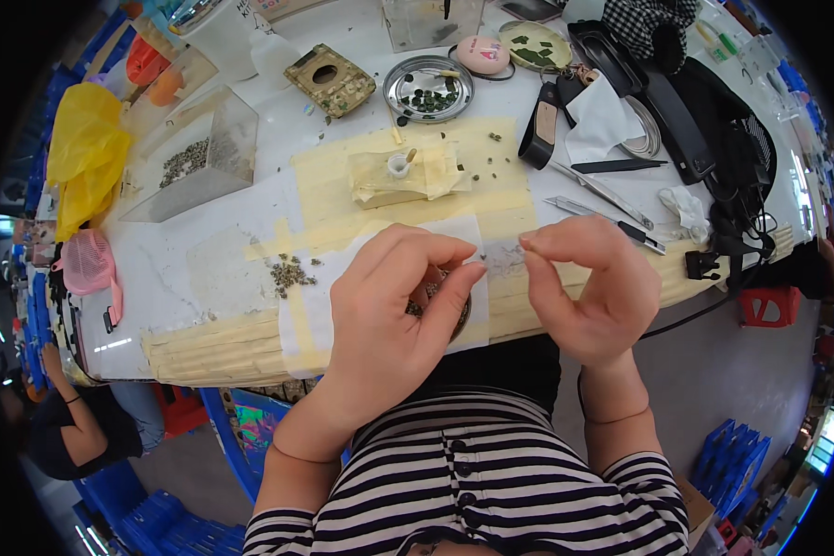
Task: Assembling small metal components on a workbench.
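Observation:
My left hand (385,310) is curled, with its fingers and thumb around a round, dark-edged piece (461,320) that carries small grey-green chips. Much of that piece is hidden by the thumb and palm. A tiny dark speck shows between the left thumb tip and index fingertip. To its right, my right hand (598,283) is closed in a pinch, thumb against index finger; anything held there is too small to make out. Under the hands lies a white sheet (306,310) on the taped table edge. A small pile of grey-green chips (292,274) sits left of my left hand.
Ahead stands a tape-covered block (403,185) with a small white cup (398,166). Farther back are a round metal dish (403,85) of dark chips and a camouflage-patterned box (330,81). Tweezers (612,199) and a craft knife (612,225) lie right. A clear bin (222,153) stands left.

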The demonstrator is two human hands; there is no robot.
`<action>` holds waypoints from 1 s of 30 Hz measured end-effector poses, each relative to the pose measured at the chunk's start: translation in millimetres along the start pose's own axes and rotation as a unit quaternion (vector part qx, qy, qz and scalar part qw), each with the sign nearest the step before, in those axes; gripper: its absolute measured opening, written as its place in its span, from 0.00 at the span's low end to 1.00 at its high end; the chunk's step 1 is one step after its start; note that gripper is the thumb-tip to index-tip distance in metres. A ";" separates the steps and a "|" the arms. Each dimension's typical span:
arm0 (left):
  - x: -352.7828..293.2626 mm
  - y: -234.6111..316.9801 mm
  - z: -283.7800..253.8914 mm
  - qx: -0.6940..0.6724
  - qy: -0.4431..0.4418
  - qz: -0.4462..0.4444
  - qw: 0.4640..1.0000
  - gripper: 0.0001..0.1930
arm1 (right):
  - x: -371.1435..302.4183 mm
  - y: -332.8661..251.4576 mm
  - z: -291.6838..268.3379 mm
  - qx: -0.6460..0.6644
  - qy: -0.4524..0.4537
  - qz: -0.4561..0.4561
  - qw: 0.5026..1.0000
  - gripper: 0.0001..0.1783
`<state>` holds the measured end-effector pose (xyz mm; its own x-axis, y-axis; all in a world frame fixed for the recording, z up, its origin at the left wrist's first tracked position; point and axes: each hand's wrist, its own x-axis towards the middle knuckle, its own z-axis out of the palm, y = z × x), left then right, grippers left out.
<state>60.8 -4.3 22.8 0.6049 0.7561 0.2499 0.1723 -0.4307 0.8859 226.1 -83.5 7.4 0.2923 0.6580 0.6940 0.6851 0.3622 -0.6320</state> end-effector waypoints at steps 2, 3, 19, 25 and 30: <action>2.8 -7.3 3.8 0.108 -0.016 0.078 0.991 0.05 | -3.9 8.8 -4.5 0.033 0.017 0.043 0.998 0.11; 3.8 -9.6 5.5 0.161 -0.025 0.117 0.980 0.06 | -5.0 11.4 -5.9 0.054 0.019 0.064 0.996 0.11; 19.5 -6.6 18.5 0.299 -0.073 0.122 0.944 0.06 | -15.3 7.7 -5.0 0.109 0.018 0.214 0.971 0.07; 17.6 -7.0 20.7 0.281 -0.064 0.146 0.946 0.07 | -14.3 10.7 -10.9 0.117 0.071 0.235 0.962 0.07; 19.9 -9.8 35.2 0.319 -0.061 0.190 0.927 0.11 | -16.7 13.3 -14.7 0.124 0.074 0.232 0.962 0.06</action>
<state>98.5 -2.4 5.3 0.7930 0.4458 0.4153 0.3297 -0.8872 0.3227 240.1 -99.4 -7.5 0.6326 0.6928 0.3463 0.2828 0.2097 -0.9360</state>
